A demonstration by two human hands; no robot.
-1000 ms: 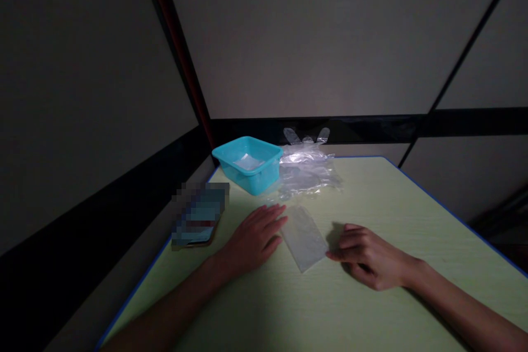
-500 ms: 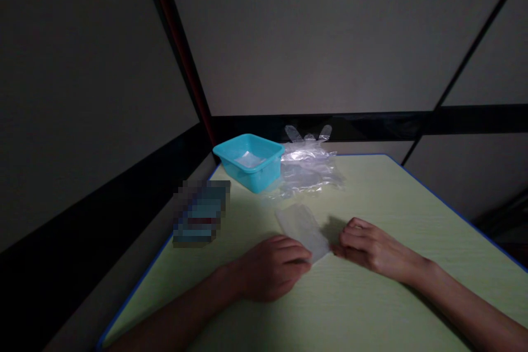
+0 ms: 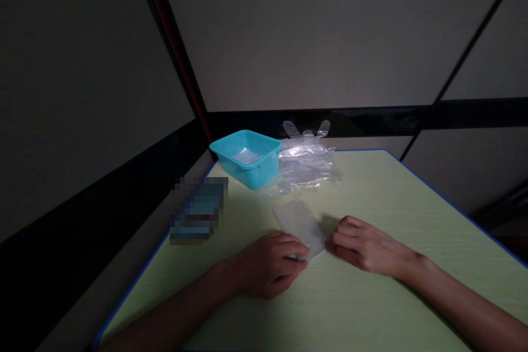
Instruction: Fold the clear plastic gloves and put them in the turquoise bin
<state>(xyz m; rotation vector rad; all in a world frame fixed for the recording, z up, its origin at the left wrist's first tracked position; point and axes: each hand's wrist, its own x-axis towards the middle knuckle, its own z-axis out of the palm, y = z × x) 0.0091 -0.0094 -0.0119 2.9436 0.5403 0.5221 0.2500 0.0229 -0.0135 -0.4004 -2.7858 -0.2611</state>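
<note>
A flat, translucent folded plastic piece [image 3: 300, 223] lies on the pale green table, between my hands. My left hand [image 3: 273, 265] is closed at its near left edge, with the fingertips pinching the near corner. At the near right corner, the curled fingers of my right hand [image 3: 357, 245] touch the plastic piece, thumb and index finger together. Farther back, a pile of clear plastic gloves [image 3: 307, 162] is spread out, some fingers sticking up against the wall. Beside the pile on the left stands a turquoise basket [image 3: 259, 171] with a whitish flat item [image 3: 247, 156] inside.
A blurred-out, pixelated box-like object [image 3: 199, 212] sits at the table's left edge. The table [image 3: 371, 176] has a blue rim and meets a grey wall [image 3: 309, 38] with a black band at the back. Another wall rises on the left.
The whole view has shifted slightly. The fingers of my left hand have parted a little, with a small gap between them. My right hand's fingertips are drawn in slightly at the plastic's corner.
</note>
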